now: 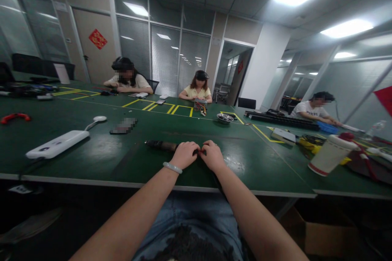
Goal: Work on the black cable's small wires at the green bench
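Dark rod-shaped tool (163, 145) on the green table (101, 167), its tip toward ten o'clock of the left hand (185, 153), whose fingers curl around its other end. Right hand (213, 155) at three o'clock, fingers bent close beside (grip hidden, cannot tell). Metal bowl (225, 119) at one o'clock; white cup (329, 155) at three.

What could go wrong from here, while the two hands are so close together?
The small reddish piece between the left hand and right hand might slip, since they leave little room around it. The dark, slim, cylindrical tool on the green tabletop could roll if the left hand, at its end, nudges it. The pale, rounded bangle may knock the tabletop if the left wrist drops.
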`<state>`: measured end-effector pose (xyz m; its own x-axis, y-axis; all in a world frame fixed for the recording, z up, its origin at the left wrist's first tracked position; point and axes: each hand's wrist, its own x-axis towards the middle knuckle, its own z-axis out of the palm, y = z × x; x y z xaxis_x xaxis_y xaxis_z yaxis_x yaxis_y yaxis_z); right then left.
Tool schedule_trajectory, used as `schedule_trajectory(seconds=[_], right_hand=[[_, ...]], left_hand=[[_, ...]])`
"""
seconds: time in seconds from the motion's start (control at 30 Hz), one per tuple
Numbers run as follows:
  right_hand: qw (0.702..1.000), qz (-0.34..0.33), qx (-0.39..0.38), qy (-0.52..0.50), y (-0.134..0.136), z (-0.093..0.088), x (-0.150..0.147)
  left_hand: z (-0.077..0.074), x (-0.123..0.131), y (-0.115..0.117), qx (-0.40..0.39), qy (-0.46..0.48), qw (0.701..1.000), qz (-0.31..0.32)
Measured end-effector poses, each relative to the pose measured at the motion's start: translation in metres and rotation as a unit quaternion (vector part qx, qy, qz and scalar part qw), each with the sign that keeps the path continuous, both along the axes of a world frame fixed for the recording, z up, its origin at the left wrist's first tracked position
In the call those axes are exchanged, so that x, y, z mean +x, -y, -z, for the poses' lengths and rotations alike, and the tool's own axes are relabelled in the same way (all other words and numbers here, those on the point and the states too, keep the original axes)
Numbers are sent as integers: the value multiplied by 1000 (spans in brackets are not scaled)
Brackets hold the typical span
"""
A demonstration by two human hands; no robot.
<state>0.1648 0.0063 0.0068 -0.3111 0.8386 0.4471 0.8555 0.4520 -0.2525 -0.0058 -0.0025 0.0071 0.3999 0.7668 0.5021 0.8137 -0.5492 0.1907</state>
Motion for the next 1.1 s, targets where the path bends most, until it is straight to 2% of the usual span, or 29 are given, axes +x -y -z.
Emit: schedule_trajectory(seconds=[0.13, 0.27, 0.37, 0.47, 0.6, 0.73, 0.83, 0.97, 1.1], right_hand=[[997, 17, -70, 13, -8, 1, -4], [997, 40, -68, 20, -14, 3, -1], [996, 58, -69, 16, -17, 1, 18], [992, 99, -78, 13, -16, -2, 59], [971, 216, -96, 26, -2, -5, 145], [924, 354, -140, 34, 26, -6, 239], [878, 449, -165, 20, 51, -5, 294], [821, 546, -166, -13, 75, -1, 336], [790, 590, -160, -40, 82, 2, 353]], left_hand=[[1, 0, 0, -6, 17, 1000, -1], [-2, 1, 2, 21, 41, 999, 10], [-4, 1, 5, 44, 55, 998, 7], [-5, 1, 6, 41, 66, 997, 15], [-2, -2, 4, -24, 65, 996, 50], [1, -1, 2, -72, 58, 993, 69], [3, 1, 1, -94, 53, 992, 70], [5, 2, 0, -110, 44, 990, 74], [6, 1, -2, -112, 47, 989, 78]])
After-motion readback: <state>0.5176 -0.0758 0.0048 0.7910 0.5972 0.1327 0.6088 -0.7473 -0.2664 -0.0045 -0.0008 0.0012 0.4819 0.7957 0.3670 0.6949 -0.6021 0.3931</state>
